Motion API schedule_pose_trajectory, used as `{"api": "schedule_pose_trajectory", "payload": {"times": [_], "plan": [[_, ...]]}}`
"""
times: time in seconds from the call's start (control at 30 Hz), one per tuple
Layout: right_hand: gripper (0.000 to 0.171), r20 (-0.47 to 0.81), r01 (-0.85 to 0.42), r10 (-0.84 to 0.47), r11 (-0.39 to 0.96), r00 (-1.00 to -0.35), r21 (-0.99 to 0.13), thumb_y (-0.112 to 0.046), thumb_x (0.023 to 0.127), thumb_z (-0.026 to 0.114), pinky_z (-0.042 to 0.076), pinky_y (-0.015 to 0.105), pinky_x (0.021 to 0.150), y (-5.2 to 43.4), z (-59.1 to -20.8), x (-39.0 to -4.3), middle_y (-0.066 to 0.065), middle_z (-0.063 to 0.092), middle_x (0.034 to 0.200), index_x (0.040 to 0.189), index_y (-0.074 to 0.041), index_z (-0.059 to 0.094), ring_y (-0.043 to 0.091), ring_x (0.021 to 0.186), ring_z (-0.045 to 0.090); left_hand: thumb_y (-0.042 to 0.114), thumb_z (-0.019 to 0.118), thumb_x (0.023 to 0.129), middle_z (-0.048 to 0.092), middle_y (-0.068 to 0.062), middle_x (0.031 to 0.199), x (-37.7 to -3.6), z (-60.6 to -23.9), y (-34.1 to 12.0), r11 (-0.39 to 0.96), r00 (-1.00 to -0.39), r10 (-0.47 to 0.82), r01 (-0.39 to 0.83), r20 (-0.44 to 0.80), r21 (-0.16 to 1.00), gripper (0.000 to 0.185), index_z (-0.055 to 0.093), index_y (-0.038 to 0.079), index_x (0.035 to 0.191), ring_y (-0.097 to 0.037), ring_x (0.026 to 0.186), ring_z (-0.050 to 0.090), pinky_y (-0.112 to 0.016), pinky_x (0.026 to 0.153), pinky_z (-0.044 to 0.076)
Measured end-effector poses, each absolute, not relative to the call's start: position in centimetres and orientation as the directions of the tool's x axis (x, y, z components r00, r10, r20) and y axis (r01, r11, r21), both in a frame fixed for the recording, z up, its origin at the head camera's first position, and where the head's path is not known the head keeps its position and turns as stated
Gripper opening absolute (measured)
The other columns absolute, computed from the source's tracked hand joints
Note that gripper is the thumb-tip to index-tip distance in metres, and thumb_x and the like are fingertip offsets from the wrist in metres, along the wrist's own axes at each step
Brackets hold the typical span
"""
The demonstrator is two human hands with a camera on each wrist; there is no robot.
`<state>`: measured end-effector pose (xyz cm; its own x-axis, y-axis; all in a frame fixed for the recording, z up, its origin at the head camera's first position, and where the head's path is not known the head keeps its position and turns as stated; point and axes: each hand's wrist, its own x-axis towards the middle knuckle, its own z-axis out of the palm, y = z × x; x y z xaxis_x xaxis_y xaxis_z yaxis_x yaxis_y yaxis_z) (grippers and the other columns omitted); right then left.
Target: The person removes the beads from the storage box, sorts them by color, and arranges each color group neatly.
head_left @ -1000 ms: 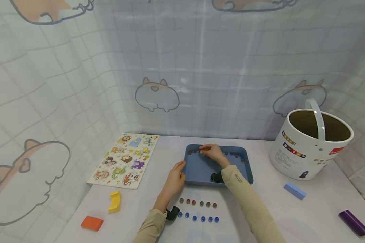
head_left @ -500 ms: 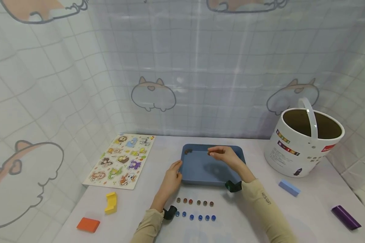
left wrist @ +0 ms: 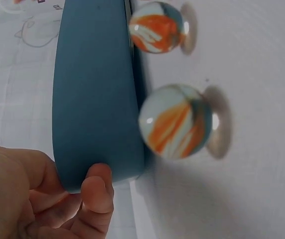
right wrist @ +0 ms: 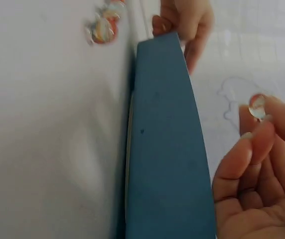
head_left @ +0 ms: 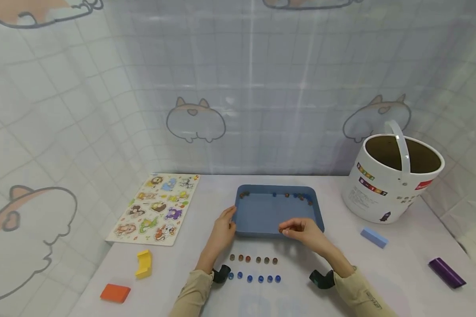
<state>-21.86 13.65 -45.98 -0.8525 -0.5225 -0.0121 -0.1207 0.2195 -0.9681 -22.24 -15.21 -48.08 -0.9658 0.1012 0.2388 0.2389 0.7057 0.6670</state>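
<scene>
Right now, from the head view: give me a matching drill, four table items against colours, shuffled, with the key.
Items:
1. tray
2. curved block left of the left hand
3. flat block at the near left corner
4. bar at the far right

Colours:
A. orange
B. purple
C. blue
D. yellow

Pairs: 1-C, 2-D, 3-A, 4-B.

The left hand grips the tray's left rim; the right hand pinches a marble over its near edge.
</scene>
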Motion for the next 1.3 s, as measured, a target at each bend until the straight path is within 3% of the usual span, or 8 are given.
{"api": "schedule_pose_trajectory", "payload": {"times": [0.2,0.43,0.8,1.03,1.3], "plan": [[0.033,-0.019,-0.106,-0.548,0.196,-0.836,-0.975,-0.020,0.093,0.063,0.056,0.032,0.079,14.1,-46.5,-20.1,0.024,0.067,0.113,0.116,0.003,0.066,0.021,0.095,0.067,-0.007,0.048,0.085,0.048,-0.025,0.143,-22.1,-47.9,-15.2,0.692,-0.971,0.103,0.227,0.217,0.685,0.051,0.048,-0.011,0.136,-0.030,0.106,0.057,-0.027,0.067,0.045],[0.030,-0.029,-0.104,-0.659,0.162,-0.752,-0.981,-0.014,0.093,0.061,0.053,0.024,0.074,15.4,-48.4,-19.2,0.018,0.071,0.108,0.113,0.008,0.064,0.008,0.090,0.066,-0.006,0.048,0.086,0.049,-0.022,0.143,-22.2,-48.0,-15.0,0.703,-0.972,0.085,0.214,0.219,0.678,0.050,0.049,-0.009,0.136,-0.028,0.111,0.056,-0.030,0.075,0.047],[0.026,-0.014,-0.132,-0.592,0.203,-0.806,-0.970,-0.012,0.092,0.062,0.051,0.020,0.074,15.7,-49.8,-19.4,0.018,0.071,0.104,0.109,0.006,0.067,0.001,0.086,0.062,-0.006,0.050,0.085,0.048,-0.023,0.143,-22.3,-47.8,-15.2,0.700,-0.970,0.106,0.230,0.220,0.676,0.051,0.048,-0.010,0.136,-0.029,0.113,0.056,-0.027,0.070,0.046],[0.020,-0.013,-0.190,-0.599,0.274,-0.801,-0.943,-0.010,0.087,0.068,0.048,0.018,0.073,14.9,-50.1,-19.1,0.017,0.072,0.100,0.103,0.000,0.071,-0.002,0.085,0.059,-0.007,0.051,0.085,0.048,-0.024,0.143,-22.4,-47.9,-15.6,0.686,-0.968,0.124,0.242,0.217,0.687,0.052,0.048,-0.011,0.136,-0.029,0.104,0.057,-0.019,0.057,0.040],[0.019,0.033,-0.267,-0.568,0.334,-0.822,-0.904,-0.014,0.078,0.077,0.047,0.019,0.073,14.1,-51.0,-18.6,0.006,0.071,0.096,0.096,-0.012,0.075,0.002,0.085,0.054,-0.007,0.051,0.085,0.047,-0.023,0.144,-22.6,-48.1,-15.5,0.680,-0.971,0.127,0.233,0.202,0.696,0.053,0.046,-0.009,0.138,-0.015,0.075,0.053,-0.018,0.053,0.038]]}}
